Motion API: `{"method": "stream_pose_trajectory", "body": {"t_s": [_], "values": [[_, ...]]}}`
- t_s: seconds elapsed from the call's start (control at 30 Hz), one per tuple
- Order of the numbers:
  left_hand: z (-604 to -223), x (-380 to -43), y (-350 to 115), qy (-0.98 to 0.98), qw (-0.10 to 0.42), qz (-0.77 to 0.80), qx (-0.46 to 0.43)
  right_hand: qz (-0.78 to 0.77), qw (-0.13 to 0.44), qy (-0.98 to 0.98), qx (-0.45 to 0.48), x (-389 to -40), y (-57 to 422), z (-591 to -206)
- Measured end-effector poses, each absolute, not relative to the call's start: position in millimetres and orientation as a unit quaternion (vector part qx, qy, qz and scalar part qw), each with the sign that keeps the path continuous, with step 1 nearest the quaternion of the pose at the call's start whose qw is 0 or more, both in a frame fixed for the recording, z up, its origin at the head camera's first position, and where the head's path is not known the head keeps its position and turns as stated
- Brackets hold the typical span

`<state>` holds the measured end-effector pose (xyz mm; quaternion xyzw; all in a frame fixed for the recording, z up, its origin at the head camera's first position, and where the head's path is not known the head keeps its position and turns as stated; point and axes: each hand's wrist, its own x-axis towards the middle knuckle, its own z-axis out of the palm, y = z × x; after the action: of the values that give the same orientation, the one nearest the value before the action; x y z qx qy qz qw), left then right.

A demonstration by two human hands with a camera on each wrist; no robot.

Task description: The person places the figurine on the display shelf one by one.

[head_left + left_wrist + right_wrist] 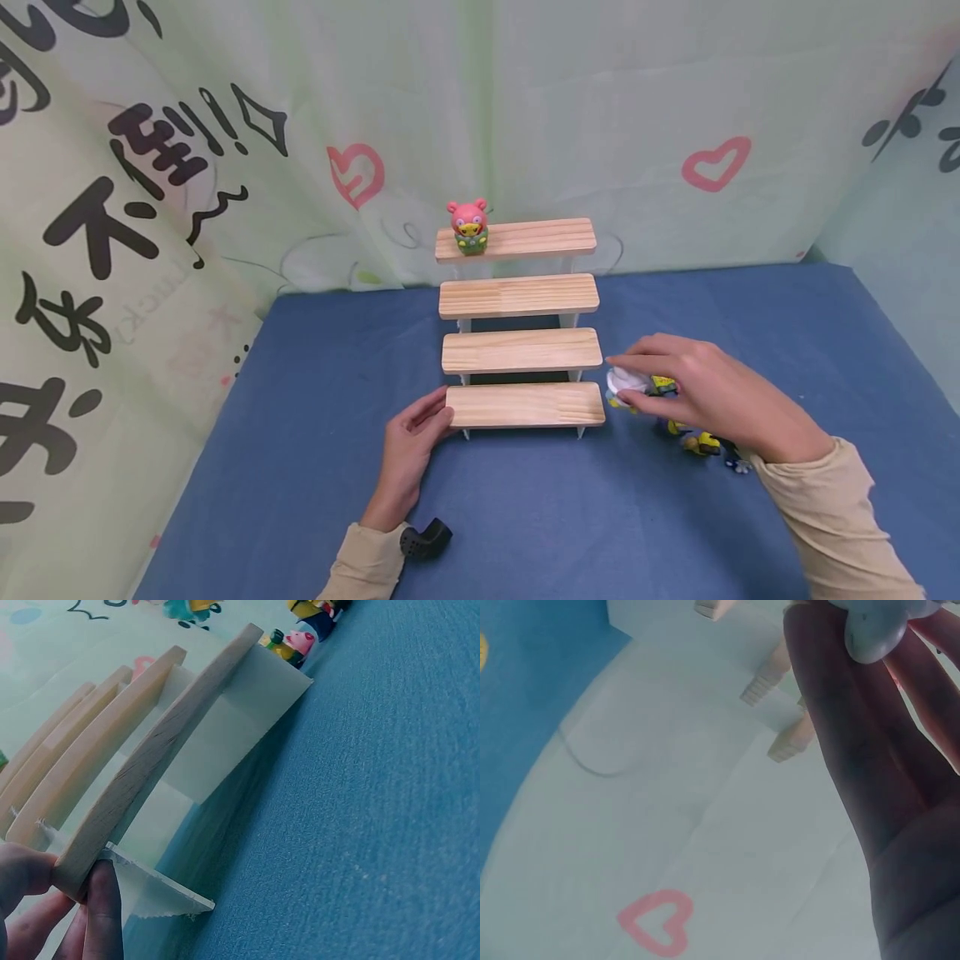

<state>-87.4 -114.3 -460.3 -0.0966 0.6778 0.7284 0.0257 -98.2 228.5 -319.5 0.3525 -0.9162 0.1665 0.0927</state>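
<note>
A four-tier stepped stand with wooden boards and pale supports is in the middle of the head view. My left hand (pixel 411 454) pinches the left end of its lowest board (pixel 525 406), thumb and fingers on either side in the left wrist view. Just off the stand's right side, my right hand (pixel 708 396) holds a small white figurine (pixel 627 382) between thumb and fingers. Its white rounded part (pixel 876 630) shows at the top of the right wrist view; the rest is hidden. A pink-headed figurine (pixel 469 227) stands on the left of the top board (pixel 536 239).
Several small figurines, one yellow and black (pixel 703 444), lie on the blue cloth (pixel 600 517) below my right hand, partly covered by it. A printed curtain (pixel 585 117) hangs behind the stand. A black device (pixel 426 540) sits at my left wrist.
</note>
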Motion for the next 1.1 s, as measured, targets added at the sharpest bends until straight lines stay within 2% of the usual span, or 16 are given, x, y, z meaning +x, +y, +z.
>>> {"method": "stream_pose_trajectory", "body": {"t_s": [0.53,1.1], "values": [[-460.6,-87.6,-114.5,0.676,0.022,0.73,-0.094,0.19,0.136,-0.889,0.395,-119.6,215.5,-311.8],[-460.6,-87.4,-114.8,0.673,0.022,0.734,-0.086,0.196,0.143,-0.884,0.4,-133.1,205.5,-299.1]]}}
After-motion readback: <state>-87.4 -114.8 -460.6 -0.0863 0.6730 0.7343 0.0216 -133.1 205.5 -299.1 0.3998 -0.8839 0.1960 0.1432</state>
